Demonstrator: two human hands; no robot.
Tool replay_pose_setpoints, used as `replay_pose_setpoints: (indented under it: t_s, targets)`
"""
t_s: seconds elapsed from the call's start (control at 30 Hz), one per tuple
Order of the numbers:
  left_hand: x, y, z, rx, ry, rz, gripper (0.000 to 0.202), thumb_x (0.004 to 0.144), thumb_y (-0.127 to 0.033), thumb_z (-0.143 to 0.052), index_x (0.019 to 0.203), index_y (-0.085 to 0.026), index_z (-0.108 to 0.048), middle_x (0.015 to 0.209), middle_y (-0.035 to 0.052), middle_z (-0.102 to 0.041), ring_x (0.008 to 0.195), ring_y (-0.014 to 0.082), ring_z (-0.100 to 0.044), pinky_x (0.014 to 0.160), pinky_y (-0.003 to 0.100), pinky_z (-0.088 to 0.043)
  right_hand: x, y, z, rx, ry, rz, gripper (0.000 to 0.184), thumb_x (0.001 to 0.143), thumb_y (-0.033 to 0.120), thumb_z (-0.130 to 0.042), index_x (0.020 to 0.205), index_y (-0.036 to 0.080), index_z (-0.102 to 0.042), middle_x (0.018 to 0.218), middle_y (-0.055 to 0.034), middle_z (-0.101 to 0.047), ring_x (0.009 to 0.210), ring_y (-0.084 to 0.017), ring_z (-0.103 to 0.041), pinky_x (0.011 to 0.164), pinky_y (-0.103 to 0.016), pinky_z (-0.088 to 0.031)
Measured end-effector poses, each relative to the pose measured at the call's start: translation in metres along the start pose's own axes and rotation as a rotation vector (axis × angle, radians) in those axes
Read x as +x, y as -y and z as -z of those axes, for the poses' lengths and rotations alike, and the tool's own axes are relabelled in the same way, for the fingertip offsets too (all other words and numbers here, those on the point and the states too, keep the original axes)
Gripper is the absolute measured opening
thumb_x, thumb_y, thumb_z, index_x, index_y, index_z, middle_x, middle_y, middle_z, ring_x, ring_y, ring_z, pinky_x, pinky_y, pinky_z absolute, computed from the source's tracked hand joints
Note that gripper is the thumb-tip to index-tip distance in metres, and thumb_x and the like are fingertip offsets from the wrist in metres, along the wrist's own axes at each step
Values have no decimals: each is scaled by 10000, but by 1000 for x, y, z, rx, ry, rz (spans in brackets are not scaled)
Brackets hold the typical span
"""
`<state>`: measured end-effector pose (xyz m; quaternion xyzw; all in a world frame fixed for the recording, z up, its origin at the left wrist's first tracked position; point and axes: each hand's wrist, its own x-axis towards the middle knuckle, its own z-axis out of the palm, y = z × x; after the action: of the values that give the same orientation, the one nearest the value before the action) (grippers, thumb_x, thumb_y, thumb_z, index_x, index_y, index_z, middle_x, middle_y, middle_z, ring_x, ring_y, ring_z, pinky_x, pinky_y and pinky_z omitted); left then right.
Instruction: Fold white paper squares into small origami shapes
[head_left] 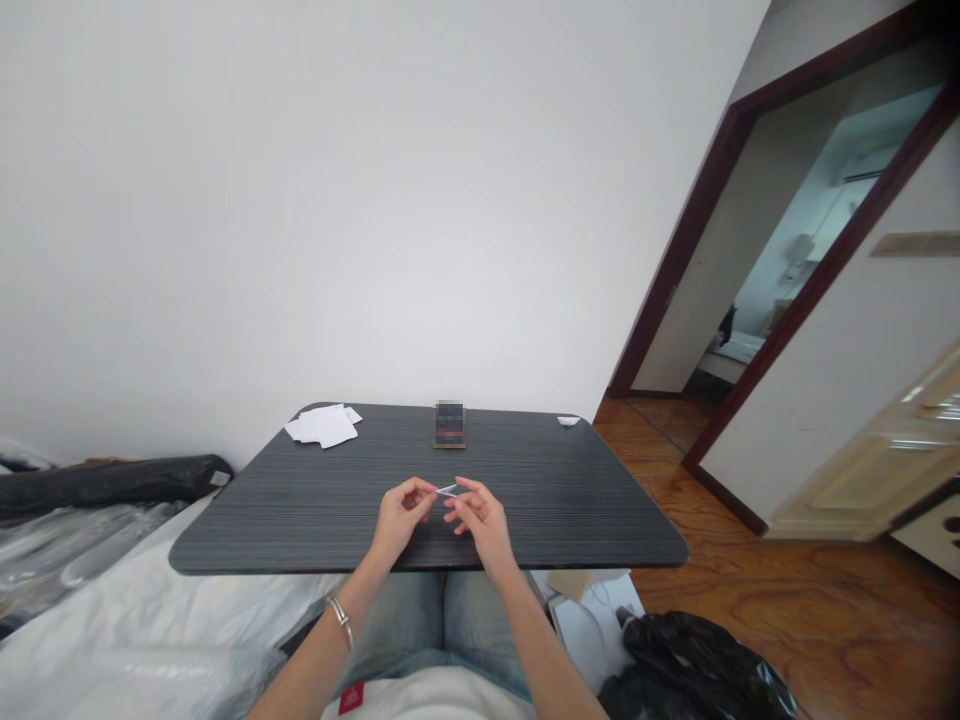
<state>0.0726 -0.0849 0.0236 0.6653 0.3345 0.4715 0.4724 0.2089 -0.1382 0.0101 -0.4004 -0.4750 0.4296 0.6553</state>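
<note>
My left hand (400,513) and my right hand (477,515) meet above the near middle of a dark grey table (315,510). Both pinch a small thin pale strip (448,489) between fingertips, one hand at each end. A silver bracelet (341,617) sits on my left wrist. Farther back on the table, straight ahead of my hands, lies a phone (449,424) with a gold rim.
Several white paper sheets (324,425) lie at the table's far left corner, and a small white scrap (568,421) at the far right. Clear plastic wrap (82,590) covers things on the left. A black bag (697,670) and white sheets sit on the wood floor at right. A doorway (787,270) opens beyond.
</note>
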Motion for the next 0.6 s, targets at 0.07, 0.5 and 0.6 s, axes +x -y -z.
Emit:
replay_pose_setpoints:
  t_s: [0.07, 0.5, 0.6]
  targets:
    - [0, 0, 0, 7, 9, -1, 168, 678, -280, -578, 731, -122, -599, 606, 4, -575, 514, 110, -518, 460, 196, -424, 0, -1, 1, 11, -4, -4, 370, 722, 310, -551, 1065, 184, -492, 801, -50, -629, 641, -154, -611, 426, -191, -450]
    - [0, -3, -1, 14, 86, -70, 110, 679, -208, -561, 677, -125, -633, 875, 67, -504, 665, 129, -526, 451, 195, -456, 2, -3, 2, 2, -71, -14, 195, 724, 327, -551, 794, 145, -553, 705, -46, -636, 605, -153, -608, 385, -170, -412]
    - [1, -2, -2, -12, 130, -59, 139, 700, -198, -530, 789, -140, -619, 967, 78, -510, 699, 132, -538, 487, 203, -465, 2, -5, 2, 2, -77, -14, 181, 714, 306, -563, 801, 148, -539, 671, -25, -617, 565, -138, -601, 377, -163, -401]
